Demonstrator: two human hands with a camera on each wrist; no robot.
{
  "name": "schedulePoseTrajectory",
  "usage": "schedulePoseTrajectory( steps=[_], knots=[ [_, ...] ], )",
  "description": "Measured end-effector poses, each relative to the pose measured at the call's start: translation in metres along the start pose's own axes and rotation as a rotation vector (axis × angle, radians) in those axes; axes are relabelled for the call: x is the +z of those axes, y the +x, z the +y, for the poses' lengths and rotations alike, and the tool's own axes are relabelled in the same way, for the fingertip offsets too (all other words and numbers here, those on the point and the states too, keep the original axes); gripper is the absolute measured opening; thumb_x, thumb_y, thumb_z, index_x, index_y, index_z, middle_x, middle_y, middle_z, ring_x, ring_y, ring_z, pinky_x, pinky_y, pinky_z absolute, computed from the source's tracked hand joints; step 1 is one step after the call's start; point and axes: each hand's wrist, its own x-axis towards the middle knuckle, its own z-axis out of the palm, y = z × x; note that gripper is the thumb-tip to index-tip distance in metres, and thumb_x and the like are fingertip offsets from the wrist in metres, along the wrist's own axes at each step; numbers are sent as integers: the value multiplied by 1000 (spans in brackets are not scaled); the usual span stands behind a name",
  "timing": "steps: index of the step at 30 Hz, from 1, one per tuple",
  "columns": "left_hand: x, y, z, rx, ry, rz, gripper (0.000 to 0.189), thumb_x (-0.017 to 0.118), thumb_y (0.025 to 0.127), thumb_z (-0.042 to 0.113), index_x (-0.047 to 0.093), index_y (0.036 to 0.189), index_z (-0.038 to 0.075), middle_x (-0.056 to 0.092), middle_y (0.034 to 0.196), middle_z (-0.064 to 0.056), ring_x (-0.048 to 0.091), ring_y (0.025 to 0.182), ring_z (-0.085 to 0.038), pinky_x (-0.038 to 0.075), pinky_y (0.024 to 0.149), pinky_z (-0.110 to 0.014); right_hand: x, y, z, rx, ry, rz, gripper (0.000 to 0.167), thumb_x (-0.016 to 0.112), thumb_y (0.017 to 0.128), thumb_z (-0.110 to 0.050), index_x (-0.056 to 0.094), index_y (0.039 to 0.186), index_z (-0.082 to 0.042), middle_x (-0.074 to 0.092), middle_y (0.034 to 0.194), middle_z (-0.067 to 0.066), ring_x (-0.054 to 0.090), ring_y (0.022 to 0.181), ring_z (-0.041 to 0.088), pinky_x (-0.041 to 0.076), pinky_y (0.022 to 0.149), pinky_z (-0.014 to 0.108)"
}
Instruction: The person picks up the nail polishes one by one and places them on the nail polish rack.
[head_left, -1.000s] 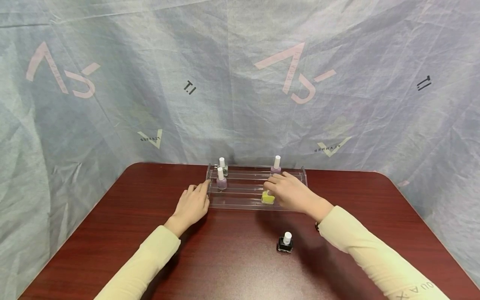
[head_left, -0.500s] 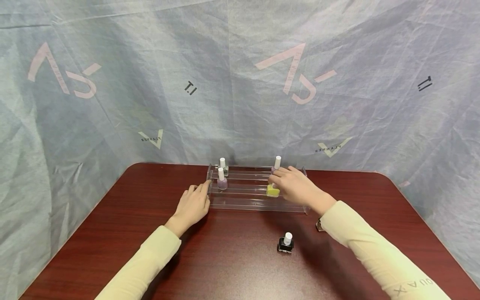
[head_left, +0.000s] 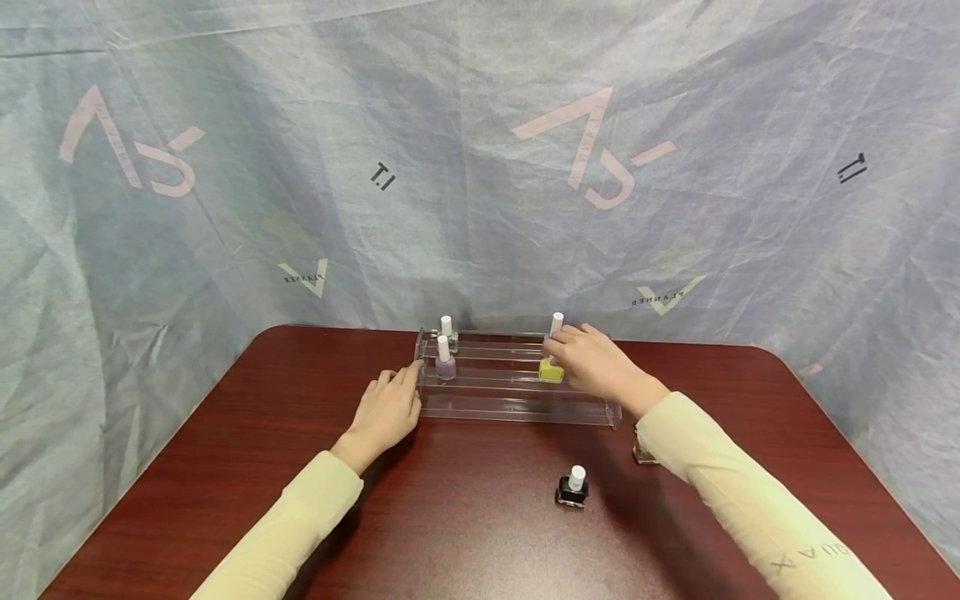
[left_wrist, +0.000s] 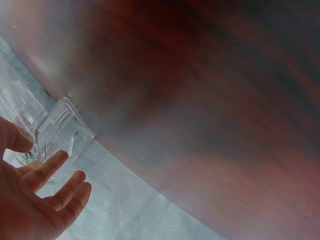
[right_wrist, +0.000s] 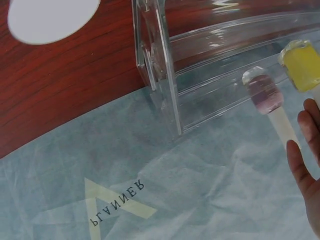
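My right hand (head_left: 592,360) pinches the white cap of a yellow nail polish bottle (head_left: 551,370) over the right part of a clear stepped rack (head_left: 517,407). Just behind it, a purple nail polish bottle (right_wrist: 266,93) stands on a higher tier, its white cap near my thumb in the right wrist view. My left hand (head_left: 386,408) rests against the rack's left end, fingers spread and fairly straight; the left wrist view shows them at the clear end panel (left_wrist: 62,132). At the rack's left stand another purple bottle (head_left: 446,367) and a clear, speckled bottle (head_left: 449,335).
A black nail polish bottle (head_left: 572,490) stands on the dark red table (head_left: 465,517) in front of the rack. Another bottle (head_left: 643,454) is partly hidden by my right sleeve. A grey cloth (head_left: 465,167) hangs behind the table.
My right hand has carried the yellow nail polish bottle back and slightly right, from the rack's front tier towards a higher one. The left hand has stayed at the rack's end.
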Motion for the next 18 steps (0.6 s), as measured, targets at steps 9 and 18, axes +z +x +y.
schedulePoseTrajectory(
  steps=[9, 18],
  knots=[
    [0, 0, 0, -3, 2, -9, 49, 49, 89, 15, 39, 136, 7, 58, 123, -8, 52, 107, -32, 44, 83, -45, 6, 2, 6, 27, -20, -32, 11, 64, 81, -7, 62, 90, -12, 62, 86, 1, 59, 84, 18, 43, 70, 36],
    [0, 0, 0, 2, -5, 4, 49, 49, 88, 14, 40, 135, 7, 58, 122, -9, 52, 106, -33, 44, 82, -45, 16, 2, 9, 19, -40, -18, 13, 66, 79, -7, 61, 90, -10, 61, 82, 2, 58, 81, 20, 43, 66, 37]
  ],
)
